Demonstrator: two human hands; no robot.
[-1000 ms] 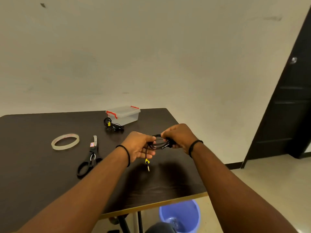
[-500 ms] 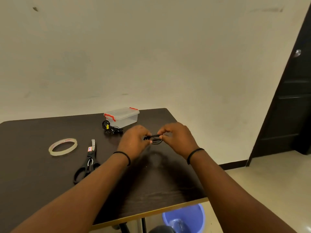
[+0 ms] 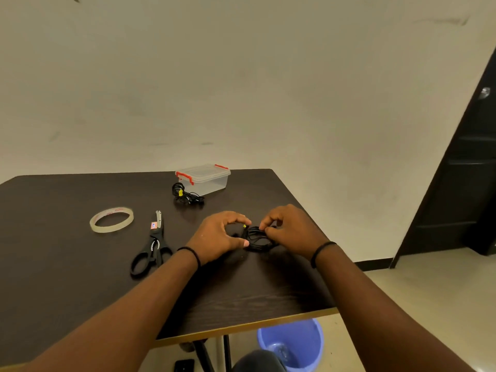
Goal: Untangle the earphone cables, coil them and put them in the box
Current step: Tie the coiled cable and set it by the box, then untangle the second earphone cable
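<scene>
Centrally, two hands meet over a dark wooden table (image 3: 80, 291), both pinching a coiled black earphone cable (image 3: 257, 238) with a yellow tag. The left hand (image 3: 218, 237) grips its left edge; the right hand (image 3: 291, 229) grips the right. Farther back, a second black earphone bundle (image 3: 185, 196) lies touching a closed clear plastic box (image 3: 205, 178) with red latches. Left lie black scissors (image 3: 151, 247), their small label unreadable, and a clear tape roll (image 3: 111, 219) with illegible red print.

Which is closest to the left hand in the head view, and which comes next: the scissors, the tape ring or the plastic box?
From the left hand:
1. Scissors, just to its left.
2. Plastic box, behind it, at the table's far edge.
3. Tape ring, farthest left.
</scene>
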